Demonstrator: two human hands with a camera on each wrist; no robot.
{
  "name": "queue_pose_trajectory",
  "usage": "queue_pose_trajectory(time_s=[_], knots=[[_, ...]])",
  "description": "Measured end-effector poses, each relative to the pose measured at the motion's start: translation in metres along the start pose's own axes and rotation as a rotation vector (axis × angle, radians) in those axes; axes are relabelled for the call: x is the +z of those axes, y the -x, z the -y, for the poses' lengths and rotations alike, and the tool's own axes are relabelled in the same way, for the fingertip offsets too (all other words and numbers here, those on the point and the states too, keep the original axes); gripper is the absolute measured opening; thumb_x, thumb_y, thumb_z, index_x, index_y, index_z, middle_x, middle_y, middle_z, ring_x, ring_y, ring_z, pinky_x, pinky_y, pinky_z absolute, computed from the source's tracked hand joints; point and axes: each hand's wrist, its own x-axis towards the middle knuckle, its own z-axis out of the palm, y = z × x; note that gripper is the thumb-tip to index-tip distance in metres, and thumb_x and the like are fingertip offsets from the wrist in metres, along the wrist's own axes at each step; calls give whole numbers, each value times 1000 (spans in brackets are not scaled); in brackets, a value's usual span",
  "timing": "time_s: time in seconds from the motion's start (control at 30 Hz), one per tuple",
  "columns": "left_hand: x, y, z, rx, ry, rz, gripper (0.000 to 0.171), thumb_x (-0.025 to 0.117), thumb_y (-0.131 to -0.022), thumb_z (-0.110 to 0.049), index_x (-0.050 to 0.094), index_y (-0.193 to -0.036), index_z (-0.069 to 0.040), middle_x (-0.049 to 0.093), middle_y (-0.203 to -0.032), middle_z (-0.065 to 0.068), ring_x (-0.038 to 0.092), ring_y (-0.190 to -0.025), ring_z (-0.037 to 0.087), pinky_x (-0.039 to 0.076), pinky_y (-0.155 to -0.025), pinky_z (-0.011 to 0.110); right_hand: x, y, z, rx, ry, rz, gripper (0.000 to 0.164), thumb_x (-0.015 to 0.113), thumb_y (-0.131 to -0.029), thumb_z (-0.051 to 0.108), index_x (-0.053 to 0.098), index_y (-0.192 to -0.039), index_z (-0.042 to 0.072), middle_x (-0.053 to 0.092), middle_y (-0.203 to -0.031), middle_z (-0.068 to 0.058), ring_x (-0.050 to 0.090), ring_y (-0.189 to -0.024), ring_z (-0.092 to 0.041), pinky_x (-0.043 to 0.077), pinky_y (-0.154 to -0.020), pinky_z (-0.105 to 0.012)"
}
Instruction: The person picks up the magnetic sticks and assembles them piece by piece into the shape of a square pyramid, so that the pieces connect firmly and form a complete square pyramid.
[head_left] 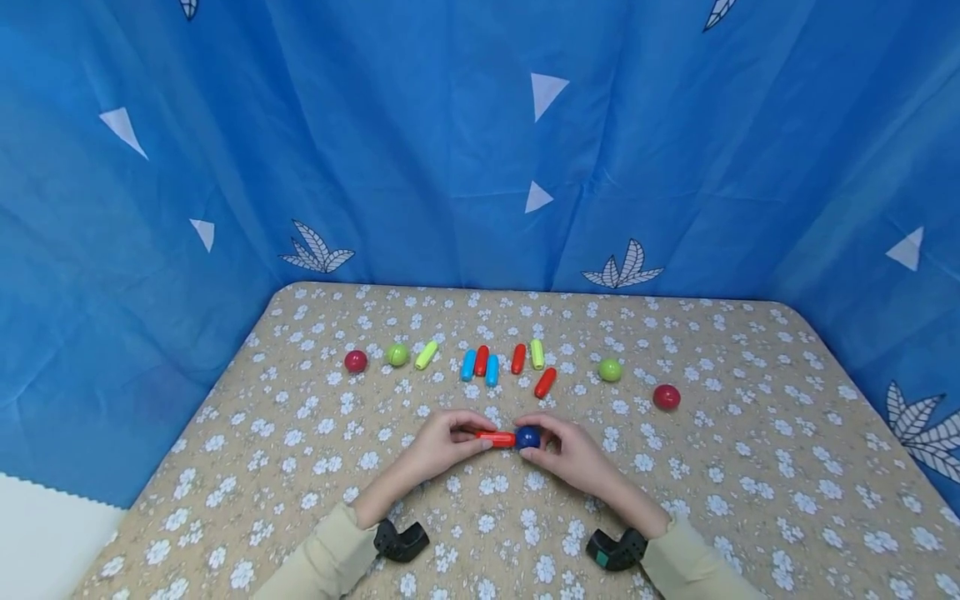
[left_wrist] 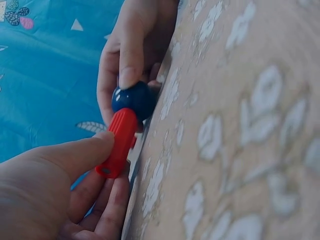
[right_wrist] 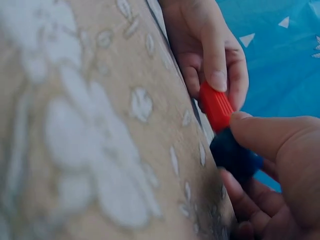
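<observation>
A ridged red rod (head_left: 496,439) is pinched between the thumb and fingers of my left hand (head_left: 448,442). My right hand (head_left: 573,454) grips a dark blue ball (head_left: 528,438) between thumb and fingers. One end of the red rod (left_wrist: 120,142) meets the blue ball (left_wrist: 134,100) in the left wrist view. From the right wrist, the red rod (right_wrist: 216,106) also touches the blue ball (right_wrist: 234,156); whether they are joined I cannot tell. Both hands are low over the near middle of the table.
Behind the hands lie red rods (head_left: 545,382), blue rods (head_left: 468,365) and yellow-green rods (head_left: 426,355). At the left are a red ball (head_left: 356,361) and a green ball (head_left: 398,355); at the right, another green ball (head_left: 611,370) and red ball (head_left: 667,397). A blue curtain (head_left: 420,167) surrounds the flowered tablecloth (head_left: 300,475).
</observation>
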Motion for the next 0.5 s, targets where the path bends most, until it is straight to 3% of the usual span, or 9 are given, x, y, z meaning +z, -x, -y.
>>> queue_pose_trajectory(time_s=[0.2,0.5], knots=[[2,-1,-2,9,-12,10,17,68,-84,0,67,-101,4,66,-97,14,65,-84,24,52,-72,25,1,-1,-1,-37,72,-22,37,77,-79,25,65,-113,19,58,-99,7,49,-70,-9,45,-59,-24],[-1,0,1,-5,15,31,22,68,-83,2,65,-104,7,65,-99,16,65,-85,27,52,-73,26,1,0,-2,-32,46,-12,36,76,-79,25,65,-112,20,57,-100,7,49,-71,-10,45,-60,-24]])
